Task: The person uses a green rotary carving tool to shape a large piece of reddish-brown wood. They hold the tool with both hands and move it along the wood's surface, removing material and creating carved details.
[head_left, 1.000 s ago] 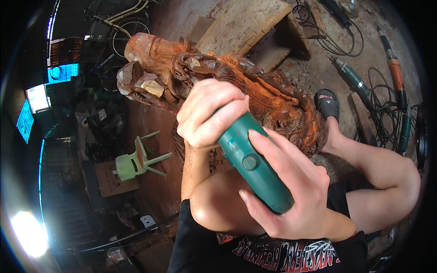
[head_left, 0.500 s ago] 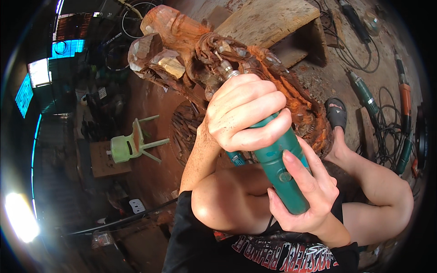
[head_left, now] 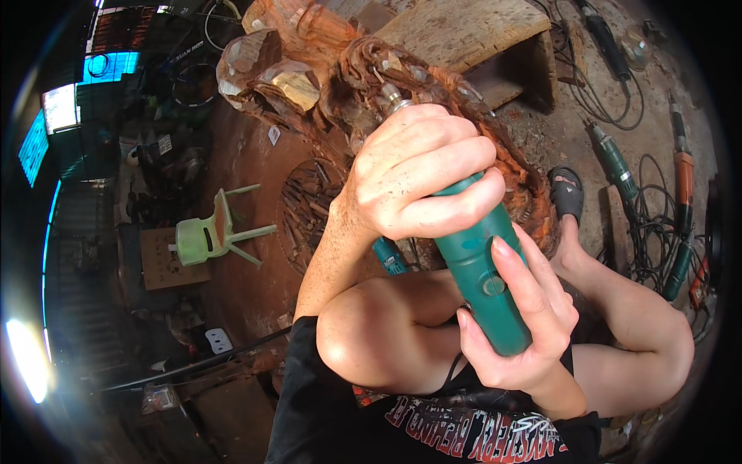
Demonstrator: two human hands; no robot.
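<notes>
A dim workshop spreads around the person, its floor [head_left: 255,147] reddish on the left and grey, dusty concrete on the right. In the middle, over the lap and the near side of the carving [head_left: 456,97], is a green grinder [head_left: 487,278], tilted with its nose up and to the left. The left hand [head_left: 425,174] is wrapped around its front part and hides much of the body; the right hand [head_left: 533,317] grips the rear end between thumb and fingers. The metal collet [head_left: 394,97] and thin bit [head_left: 378,75] show past the left hand, against the carving; whether the tip touches the wood cannot be told. The carving, orange-brown with pale cut facets, is cut off by the top edge and partly covered by the left hand.

Beside the left forearm, a round pile of slim pieces [head_left: 305,205] lies on the floor, too small to make out one by one. A second green tool [head_left: 389,257] is half hidden behind the knee. Beyond the carving stands a worn plank [head_left: 464,31]; to the right are a sandal [head_left: 566,193] on the foot, more power tools [head_left: 614,158] and tangled cables [head_left: 653,213]. A pale green chair [head_left: 201,241] stands to the left, near some cardboard [head_left: 166,271]. Further left, clutter sinks into shadow, a glaring light [head_left: 29,361] washes out its surroundings, and a wheel [head_left: 220,27] is cut off at the top.
</notes>
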